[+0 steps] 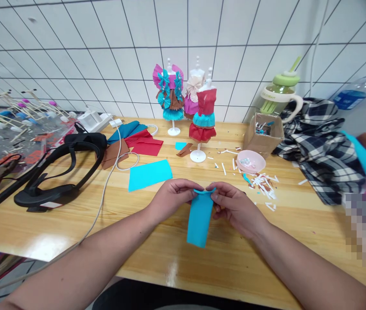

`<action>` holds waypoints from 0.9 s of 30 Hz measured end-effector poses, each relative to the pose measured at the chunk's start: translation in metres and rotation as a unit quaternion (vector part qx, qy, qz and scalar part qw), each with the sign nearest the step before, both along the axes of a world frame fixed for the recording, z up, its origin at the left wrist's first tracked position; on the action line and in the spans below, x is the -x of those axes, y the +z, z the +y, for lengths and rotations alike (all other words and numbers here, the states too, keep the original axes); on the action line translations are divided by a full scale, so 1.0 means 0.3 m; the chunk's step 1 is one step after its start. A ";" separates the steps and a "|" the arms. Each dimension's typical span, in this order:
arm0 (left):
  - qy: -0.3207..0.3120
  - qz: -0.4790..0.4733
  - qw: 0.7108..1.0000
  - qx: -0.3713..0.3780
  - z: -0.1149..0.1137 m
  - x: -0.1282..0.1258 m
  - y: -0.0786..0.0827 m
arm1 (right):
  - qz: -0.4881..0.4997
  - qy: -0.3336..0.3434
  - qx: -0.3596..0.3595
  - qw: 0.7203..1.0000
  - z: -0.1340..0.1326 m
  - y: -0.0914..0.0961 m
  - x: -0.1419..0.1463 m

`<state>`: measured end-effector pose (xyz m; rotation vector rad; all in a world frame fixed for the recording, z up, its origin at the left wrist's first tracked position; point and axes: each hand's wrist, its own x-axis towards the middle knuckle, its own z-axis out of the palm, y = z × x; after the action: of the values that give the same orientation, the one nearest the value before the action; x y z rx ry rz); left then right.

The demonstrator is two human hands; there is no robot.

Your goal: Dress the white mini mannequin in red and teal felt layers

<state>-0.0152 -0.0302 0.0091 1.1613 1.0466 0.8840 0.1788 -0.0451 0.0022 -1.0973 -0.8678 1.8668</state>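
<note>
A narrow strip of turquoise crepe paper (199, 219) hangs between my hands above the table, its top edge folded or gathered. My left hand (178, 191) pinches the upper left corner between thumb and fingers. At the upper right corner, my right hand (229, 198) grips the same strip in a pinch. Just beyond lies a larger turquoise sheet (150, 174), flat on the wood. Behind my hands stands a small white dress form (198, 156) wearing a red and turquoise paper dress (206, 116).
Two more dressed forms (171, 92) stand near the tiled wall. At right are a pink dish (251, 162), white paper scraps (265, 185), a cardboard box (262, 137), a green-lidded bottle (281, 97) and plaid cloth (312, 142). A black headset (69, 172) and cable (103, 193) lie left.
</note>
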 end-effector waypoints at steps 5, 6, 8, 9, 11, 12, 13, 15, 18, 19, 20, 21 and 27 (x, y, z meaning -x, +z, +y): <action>0.012 0.012 1.000 -0.005 0.003 0.003 -0.012 | 0.007 -0.008 0.010 1.000 -0.002 0.004 0.005; 0.010 0.010 1.000 -0.005 0.004 0.004 -0.011 | 0.004 -0.006 0.009 1.000 -0.003 0.004 0.006; 0.001 -0.019 1.000 0.014 0.004 0.005 -0.006 | -0.012 -0.001 -0.004 1.000 -0.004 0.003 0.007; -0.003 -0.045 0.998 0.037 0.003 0.005 -0.002 | -0.026 0.000 -0.015 1.000 -0.004 0.002 0.007; -0.012 -0.084 0.992 0.092 0.001 0.005 0.006 | -0.063 0.001 -0.044 0.997 -0.003 0.003 0.008; -0.021 -0.086 0.989 0.115 0.000 0.005 0.009 | -0.087 0.000 -0.063 0.994 -0.003 0.005 0.009; -0.033 -0.075 0.988 0.128 -0.001 0.005 0.011 | -0.111 0.000 -0.083 0.990 -0.003 0.007 0.009; -0.054 -0.032 0.990 0.125 -0.002 0.004 0.014 | -0.157 0.004 -0.124 0.980 -0.003 0.011 0.011; -0.057 0.014 0.994 0.094 0.000 0.003 0.016 | -0.186 0.024 -0.160 0.969 -0.008 0.014 0.013; -0.052 0.020 0.995 0.085 0.001 0.003 0.016 | -0.185 0.028 -0.162 0.969 -0.011 0.014 0.014; -0.048 0.022 0.996 0.079 0.002 0.002 0.016 | -0.179 0.026 -0.160 0.970 -0.013 0.014 0.013; -0.042 0.022 0.996 0.073 0.003 0.002 0.016 | -0.170 0.018 -0.154 0.973 -0.014 0.013 0.013; -0.018 0.076 0.997 0.010 0.001 -0.006 0.010 | -0.160 0.010 -0.114 0.980 -0.011 0.009 0.006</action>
<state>-0.0136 -0.0299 0.0120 1.2423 1.1519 0.7639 0.1771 -0.0484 0.0049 -1.2641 -1.2479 1.5808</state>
